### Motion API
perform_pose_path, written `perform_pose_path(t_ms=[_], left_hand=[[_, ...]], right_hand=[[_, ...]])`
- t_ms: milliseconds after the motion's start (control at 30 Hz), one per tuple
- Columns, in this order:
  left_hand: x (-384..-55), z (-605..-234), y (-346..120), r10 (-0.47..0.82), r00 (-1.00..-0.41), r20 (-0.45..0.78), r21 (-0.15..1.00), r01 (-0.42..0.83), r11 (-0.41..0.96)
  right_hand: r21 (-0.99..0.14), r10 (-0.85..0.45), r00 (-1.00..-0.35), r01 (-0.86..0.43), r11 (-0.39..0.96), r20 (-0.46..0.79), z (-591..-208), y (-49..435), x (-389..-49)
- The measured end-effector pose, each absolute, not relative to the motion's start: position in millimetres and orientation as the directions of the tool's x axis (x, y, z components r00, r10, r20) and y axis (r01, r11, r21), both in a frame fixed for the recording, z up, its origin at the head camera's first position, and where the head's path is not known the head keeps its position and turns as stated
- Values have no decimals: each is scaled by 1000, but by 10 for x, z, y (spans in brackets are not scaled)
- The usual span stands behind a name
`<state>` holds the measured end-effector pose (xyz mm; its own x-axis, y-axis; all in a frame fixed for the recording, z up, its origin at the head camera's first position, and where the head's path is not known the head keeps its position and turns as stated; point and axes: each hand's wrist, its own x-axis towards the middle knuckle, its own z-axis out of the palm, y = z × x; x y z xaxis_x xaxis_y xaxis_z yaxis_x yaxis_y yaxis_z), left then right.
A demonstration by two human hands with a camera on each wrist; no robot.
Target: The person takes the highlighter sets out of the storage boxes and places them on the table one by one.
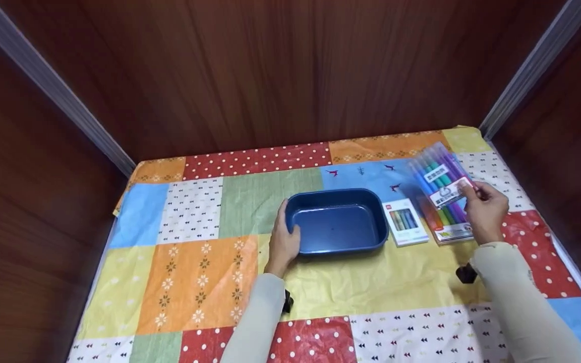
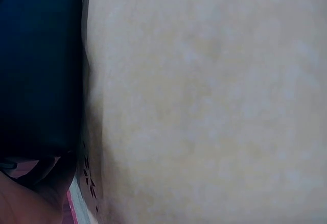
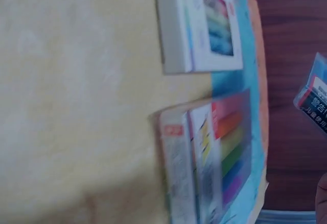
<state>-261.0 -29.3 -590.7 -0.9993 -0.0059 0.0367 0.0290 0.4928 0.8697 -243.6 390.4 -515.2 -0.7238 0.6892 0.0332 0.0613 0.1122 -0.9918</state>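
A dark blue rectangular plastic bin [image 1: 338,229] stands at the middle of the table. My left hand [image 1: 284,245] grips its left wall, with the thumb over the rim and the fingers outside; the left wrist view shows part of the hand [image 2: 30,198] by the bin's dark side [image 2: 38,71]. With my right hand [image 1: 487,209] I pinch the lower end of a clear pack of colored markers [image 1: 434,171], tilted above the table. Below it lies another clear pack of thick colored pens [image 1: 454,233]. In the right wrist view, only a corner of the held pack [image 3: 316,99] appears.
Between the bin and the lying pack is a white box with a window showing colored sticks [image 1: 406,222]. A patchwork-patterned cloth [image 1: 199,282] covers the table. Dark wood panels [image 1: 250,75] enclose the back and both sides.
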Motion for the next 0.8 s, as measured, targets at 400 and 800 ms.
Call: perform_pose_path(t_ms=[400,800], left_hand=[[-2600,-5886,-267,-9,-999,53,875,42,482],[-2600,-5889,-273,-29,-998,48,863,27,505]], right_hand=[[-995,798,-599,94,-12,-66,-5334,4277,-2300],[-978,821,-531,128,-166,-209,-5411,4578,-2163]])
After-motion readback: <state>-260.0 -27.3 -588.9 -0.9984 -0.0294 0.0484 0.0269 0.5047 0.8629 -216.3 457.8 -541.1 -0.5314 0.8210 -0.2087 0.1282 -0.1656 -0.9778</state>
